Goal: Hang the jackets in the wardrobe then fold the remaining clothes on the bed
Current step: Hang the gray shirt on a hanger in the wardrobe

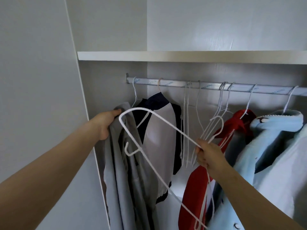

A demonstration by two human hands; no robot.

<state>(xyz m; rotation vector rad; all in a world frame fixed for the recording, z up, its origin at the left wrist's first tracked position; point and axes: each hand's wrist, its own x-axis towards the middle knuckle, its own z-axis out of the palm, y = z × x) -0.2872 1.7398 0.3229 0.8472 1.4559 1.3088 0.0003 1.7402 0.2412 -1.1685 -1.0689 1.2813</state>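
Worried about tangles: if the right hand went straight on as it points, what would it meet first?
Probably the empty white hangers on the rail, up-left of the right hand; the navy and white jacket hangs beyond. Depth is unclear.

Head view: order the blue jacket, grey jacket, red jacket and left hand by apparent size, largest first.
1. blue jacket
2. grey jacket and red jacket, too alike to rank; both cropped
3. left hand

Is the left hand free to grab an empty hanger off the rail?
Probably not: the left hand grips the grey jacket, and the white hanger held by the right hand crosses its path.
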